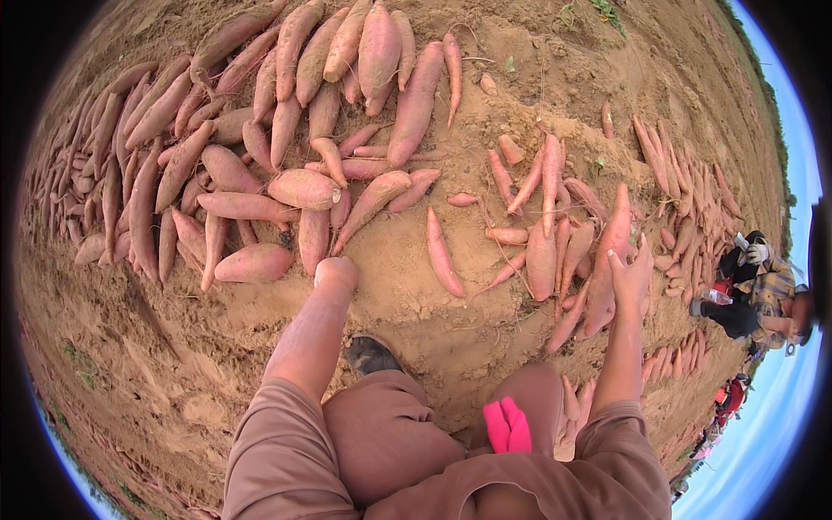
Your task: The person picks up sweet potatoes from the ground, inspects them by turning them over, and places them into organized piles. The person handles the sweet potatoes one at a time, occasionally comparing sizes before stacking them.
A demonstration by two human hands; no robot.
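At the front edge of a large heap of sweet potatoes [240, 207], my left hand [337, 272] is low to the soil with its fingers curled. It meets the thin lower end of a long sweet potato [374, 203]; the fingers are mostly hidden, so I cannot tell if they grip it. On the right, my right hand [632, 276] holds a big sweet potato [608, 266], thumb across it and fingers along its far side. That root is tilted against a smaller group of thin sweet potatoes [552, 195]. One slender sweet potato [444, 253] lies alone between my hands.
Sandy soil [396, 286] surrounds my dark shoe [372, 355]. A pink cloth item [507, 426] rests at my lap. Further right are another sweet potato pile [692, 214] and a seated person [760, 292] wearing gloves and a plaid shirt. More people are behind them.
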